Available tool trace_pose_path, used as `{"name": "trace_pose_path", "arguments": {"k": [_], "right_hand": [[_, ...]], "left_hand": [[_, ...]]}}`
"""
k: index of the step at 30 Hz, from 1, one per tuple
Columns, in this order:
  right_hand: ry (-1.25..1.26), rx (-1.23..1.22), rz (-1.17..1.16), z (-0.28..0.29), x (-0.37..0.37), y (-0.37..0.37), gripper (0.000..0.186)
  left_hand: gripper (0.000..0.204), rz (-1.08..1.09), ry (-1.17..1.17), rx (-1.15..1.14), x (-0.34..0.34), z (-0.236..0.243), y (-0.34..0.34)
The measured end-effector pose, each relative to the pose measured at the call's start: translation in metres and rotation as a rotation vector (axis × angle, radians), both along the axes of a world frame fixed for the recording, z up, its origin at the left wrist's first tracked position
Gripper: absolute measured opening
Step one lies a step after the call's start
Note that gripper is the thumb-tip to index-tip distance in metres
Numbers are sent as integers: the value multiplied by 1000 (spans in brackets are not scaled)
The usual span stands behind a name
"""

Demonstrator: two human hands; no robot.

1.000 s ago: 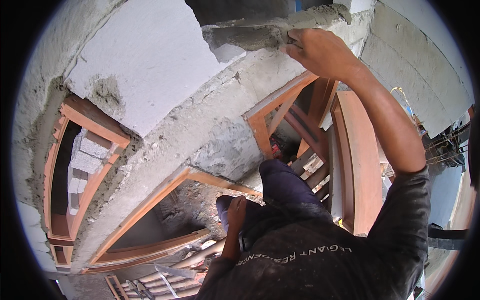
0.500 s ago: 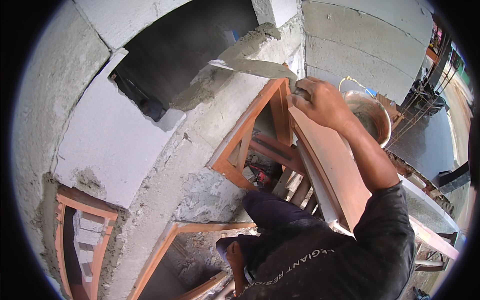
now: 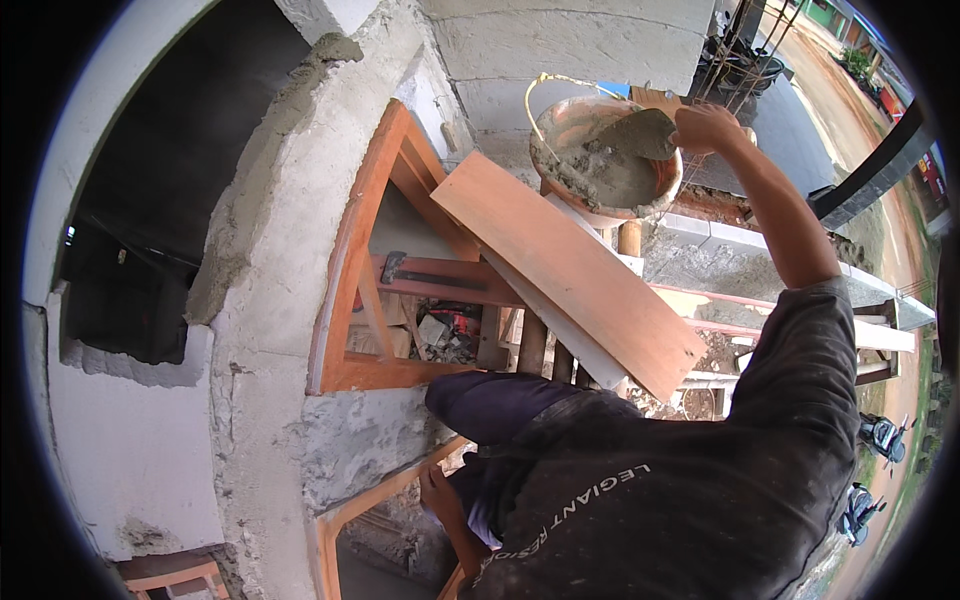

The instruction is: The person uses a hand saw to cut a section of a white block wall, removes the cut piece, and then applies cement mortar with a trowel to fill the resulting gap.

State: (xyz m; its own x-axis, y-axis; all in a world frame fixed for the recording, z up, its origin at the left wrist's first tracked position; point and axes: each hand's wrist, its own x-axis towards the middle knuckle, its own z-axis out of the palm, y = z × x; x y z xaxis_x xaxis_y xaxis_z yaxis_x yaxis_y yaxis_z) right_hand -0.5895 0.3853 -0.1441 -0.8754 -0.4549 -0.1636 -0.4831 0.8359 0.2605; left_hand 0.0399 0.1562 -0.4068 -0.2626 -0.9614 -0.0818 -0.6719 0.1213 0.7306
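Mortar (image 3: 598,182) is likely being scooped; right hand (image 3: 706,131) grips trowel (image 3: 642,135), best lifted level next; cannot tell what left hand (image 3: 441,497) holds.

Rough grey concrete (image 3: 262,260) runs up the left between a dark opening (image 3: 150,140) and a brown wooden window frame (image 3: 375,374), with a pale block wall (image 3: 570,45) beyond and a daylit dirt road (image 3: 895,235) far right.
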Motion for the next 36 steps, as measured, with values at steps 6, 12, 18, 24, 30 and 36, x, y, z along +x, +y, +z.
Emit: {"name": "trace_pose_path", "arguments": {"k": [6, 12, 18, 24, 30, 36], "right_hand": [[-78, 68, 72, -65, -44, -39, 33], [-442, -137, 76, -61, -7, -78, 38], [-529, -343, -10, -73, -45, -23, 31], [-579, -363, -73, -59, -25, -47, 32], [-392, -39, 52, -38, -47, -28, 46], [-134, -50, 303, -74, -49, -38, 44]], "left_hand": [[39, 43, 5, 77, -7, 0, 2], [37, 13, -26, 55, 18, -26, 11], [38, 14, -25, 35, 4, -18, -1], [41, -4, -22, 107, -26, 14, -6], [41, -11, -2, 81, -32, 7, -5], [40, 11, -25, 106, -24, -3, 1]]}}
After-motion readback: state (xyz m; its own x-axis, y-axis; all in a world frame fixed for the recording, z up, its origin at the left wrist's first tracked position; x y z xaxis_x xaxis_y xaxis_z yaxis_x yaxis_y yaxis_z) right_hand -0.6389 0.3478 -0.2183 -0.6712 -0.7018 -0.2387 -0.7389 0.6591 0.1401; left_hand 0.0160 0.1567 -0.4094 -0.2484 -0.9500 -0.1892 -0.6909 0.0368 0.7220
